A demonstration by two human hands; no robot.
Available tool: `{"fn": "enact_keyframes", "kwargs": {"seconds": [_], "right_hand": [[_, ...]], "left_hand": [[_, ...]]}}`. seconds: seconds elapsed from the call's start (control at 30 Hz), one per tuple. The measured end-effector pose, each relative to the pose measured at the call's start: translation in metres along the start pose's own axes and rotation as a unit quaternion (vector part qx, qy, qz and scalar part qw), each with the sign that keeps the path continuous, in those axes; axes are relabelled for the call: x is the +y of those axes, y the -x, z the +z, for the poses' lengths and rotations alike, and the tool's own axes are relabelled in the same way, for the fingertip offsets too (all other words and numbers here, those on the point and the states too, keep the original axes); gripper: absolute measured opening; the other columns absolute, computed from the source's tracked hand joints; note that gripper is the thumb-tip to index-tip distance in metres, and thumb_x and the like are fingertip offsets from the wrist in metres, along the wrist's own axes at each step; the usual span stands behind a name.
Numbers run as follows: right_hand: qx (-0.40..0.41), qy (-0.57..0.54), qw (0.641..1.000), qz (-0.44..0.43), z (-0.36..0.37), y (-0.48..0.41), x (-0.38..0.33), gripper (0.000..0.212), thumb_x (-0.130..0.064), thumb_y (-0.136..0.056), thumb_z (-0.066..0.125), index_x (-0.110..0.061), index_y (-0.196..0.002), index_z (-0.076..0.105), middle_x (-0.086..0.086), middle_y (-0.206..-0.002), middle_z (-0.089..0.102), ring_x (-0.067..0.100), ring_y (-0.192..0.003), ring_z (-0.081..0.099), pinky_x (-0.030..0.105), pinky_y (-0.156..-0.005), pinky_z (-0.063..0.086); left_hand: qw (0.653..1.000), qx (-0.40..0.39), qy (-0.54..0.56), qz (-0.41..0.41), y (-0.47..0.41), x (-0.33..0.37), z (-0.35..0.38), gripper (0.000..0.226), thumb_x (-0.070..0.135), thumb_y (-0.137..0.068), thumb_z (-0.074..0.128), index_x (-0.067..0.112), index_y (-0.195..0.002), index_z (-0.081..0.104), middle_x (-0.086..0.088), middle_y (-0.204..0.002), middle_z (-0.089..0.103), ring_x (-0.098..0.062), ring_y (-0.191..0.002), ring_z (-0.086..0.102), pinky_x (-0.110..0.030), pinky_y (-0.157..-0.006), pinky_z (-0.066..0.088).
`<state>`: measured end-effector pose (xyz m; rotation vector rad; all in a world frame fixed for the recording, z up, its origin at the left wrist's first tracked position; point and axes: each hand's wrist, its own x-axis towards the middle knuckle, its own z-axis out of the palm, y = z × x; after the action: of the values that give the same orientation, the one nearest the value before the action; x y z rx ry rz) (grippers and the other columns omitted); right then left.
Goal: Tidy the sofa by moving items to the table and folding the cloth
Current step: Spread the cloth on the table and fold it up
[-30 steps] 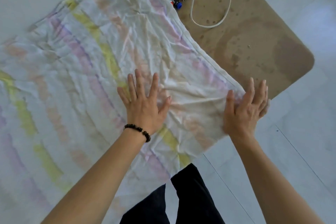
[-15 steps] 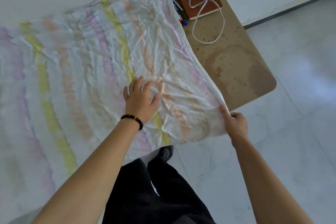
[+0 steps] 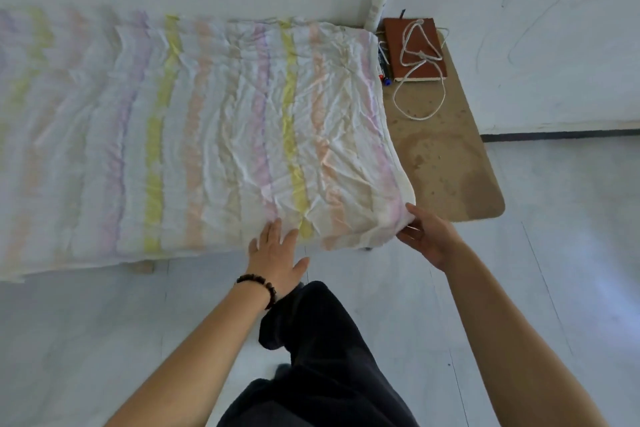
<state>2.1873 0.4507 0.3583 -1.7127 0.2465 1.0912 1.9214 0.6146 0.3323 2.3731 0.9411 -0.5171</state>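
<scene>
One striped cloth (image 3: 242, 121) covers the table (image 3: 450, 166) to its near edge. We lay our left hand (image 3: 277, 253) flat, fingers straight, on the cloth's near edge, while our right hand (image 3: 427, 236) pinches its near right corner. One notebook (image 3: 398, 45) and one white cord (image 3: 420, 54) occupy the table's far right corner.
</scene>
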Motion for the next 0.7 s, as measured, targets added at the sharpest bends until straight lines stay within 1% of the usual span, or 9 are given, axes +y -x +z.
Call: {"fn": "enact_keyframes", "kwargs": {"seconds": [0.07, 0.13, 0.27, 0.37, 0.43, 0.53, 0.6, 0.63, 0.7], "right_hand": [[-0.02, 0.017, 1.0, -0.008, 0.003, 0.013, -0.011, 0.019, -0.022, -0.094, 0.067, -0.005, -0.103, 0.07, 0.008, -0.082, 0.075, 0.019, -0.069, 0.074, 0.028, -0.061, 0.059], [-0.03, 0.046, 0.998, -0.012, 0.004, 0.026, -0.023, 0.022, -0.024, -0.094, 0.067, -0.005, -0.104, 0.07, 0.007, -0.083, 0.076, 0.019, -0.07, 0.074, 0.028, -0.061, 0.059], [-0.073, 0.09, 0.993, 0.012, 0.008, 0.044, -0.043, 0.026, -0.031, -0.094, 0.064, -0.009, -0.108, 0.069, 0.004, -0.086, 0.076, 0.019, -0.075, 0.075, 0.027, -0.058, 0.058], [-0.11, 0.1, 0.988, 0.039, 0.007, 0.046, -0.054, 0.026, -0.031, -0.095, 0.062, -0.01, -0.109, 0.068, 0.004, -0.087, 0.076, 0.02, -0.076, 0.076, 0.025, -0.053, 0.056], [-0.134, 0.101, 0.984, 0.052, 0.001, 0.038, -0.062, 0.027, -0.03, -0.095, 0.062, -0.009, -0.11, 0.068, 0.006, -0.09, 0.075, 0.023, -0.079, 0.076, 0.025, -0.052, 0.056], [-0.164, 0.1, 0.978, 0.077, -0.012, 0.018, -0.074, 0.027, -0.029, -0.094, 0.06, -0.008, -0.11, 0.067, 0.009, -0.093, 0.076, 0.025, -0.086, 0.076, 0.024, -0.052, 0.055], [-0.183, 0.107, 0.973, 0.093, -0.019, 0.004, -0.081, 0.025, -0.029, -0.092, 0.061, -0.009, -0.106, 0.066, 0.008, -0.088, 0.076, 0.023, -0.083, 0.076, 0.023, -0.049, 0.052], [-0.195, 0.111, 0.969, 0.102, -0.022, -0.002, -0.085, 0.024, -0.03, -0.09, 0.063, -0.01, -0.103, 0.066, 0.006, -0.082, 0.074, 0.021, -0.078, 0.075, 0.024, -0.05, 0.051], [-0.223, 0.126, 0.96, 0.116, -0.024, -0.016, -0.095, 0.025, -0.032, -0.088, 0.066, -0.011, -0.101, 0.067, 0.003, -0.078, 0.072, 0.017, -0.072, 0.073, 0.027, -0.061, 0.053]], "left_hand": [[0.997, 0.033, 0.064, 0.002, 0.021, 0.014, 0.001, 0.067, 0.052, -0.098, 0.041, 0.022, -0.154, 0.018, -0.008, -0.164, 0.0, -0.025, -0.151, -0.002, -0.046, -0.121, 0.01], [0.993, 0.065, 0.103, 0.006, 0.037, 0.031, 0.003, 0.065, 0.049, -0.098, 0.044, 0.021, -0.153, 0.023, -0.007, -0.164, 0.007, -0.025, -0.151, 0.002, -0.044, -0.12, 0.013], [0.984, 0.126, 0.123, 0.018, 0.053, 0.071, 0.004, 0.059, 0.045, -0.096, 0.047, 0.021, -0.148, 0.032, -0.007, -0.159, 0.02, -0.024, -0.147, 0.013, -0.042, -0.116, 0.023], [0.981, 0.161, 0.107, 0.036, 0.044, 0.105, 0.009, 0.061, 0.055, -0.091, 0.051, 0.023, -0.142, 0.04, -0.001, -0.151, 0.034, -0.021, -0.141, 0.026, -0.037, -0.11, 0.033], [0.979, 0.176, 0.096, 0.022, 0.029, 0.131, 0.008, 0.064, 0.064, -0.085, 0.053, 0.024, -0.134, 0.049, 0.002, -0.141, 0.045, -0.019, -0.133, 0.037, -0.034, -0.103, 0.039], [0.971, 0.218, 0.093, -0.026, 0.004, 0.169, 0.004, 0.062, 0.073, -0.075, 0.055, 0.021, -0.106, 0.064, 0.004, -0.11, 0.063, -0.018, -0.106, 0.056, -0.032, -0.081, 0.05], [0.958, 0.257, 0.113, -0.053, -0.009, 0.187, 0.006, 0.048, 0.064, -0.073, 0.065, 0.019, -0.089, 0.066, 0.002, -0.092, 0.065, -0.021, -0.088, 0.06, -0.034, -0.068, 0.052], [0.953, 0.266, 0.13, -0.065, -0.014, 0.195, 0.009, 0.035, 0.05, -0.074, 0.074, 0.017, -0.085, 0.068, 0.0, -0.087, 0.064, -0.024, -0.082, 0.061, -0.035, -0.064, 0.052], [0.942, 0.289, 0.144, -0.091, -0.023, 0.203, 0.017, 0.015, 0.019, -0.076, 0.081, 0.012, -0.083, 0.071, -0.004, -0.083, 0.064, -0.03, -0.075, 0.062, -0.035, -0.061, 0.052]]}}
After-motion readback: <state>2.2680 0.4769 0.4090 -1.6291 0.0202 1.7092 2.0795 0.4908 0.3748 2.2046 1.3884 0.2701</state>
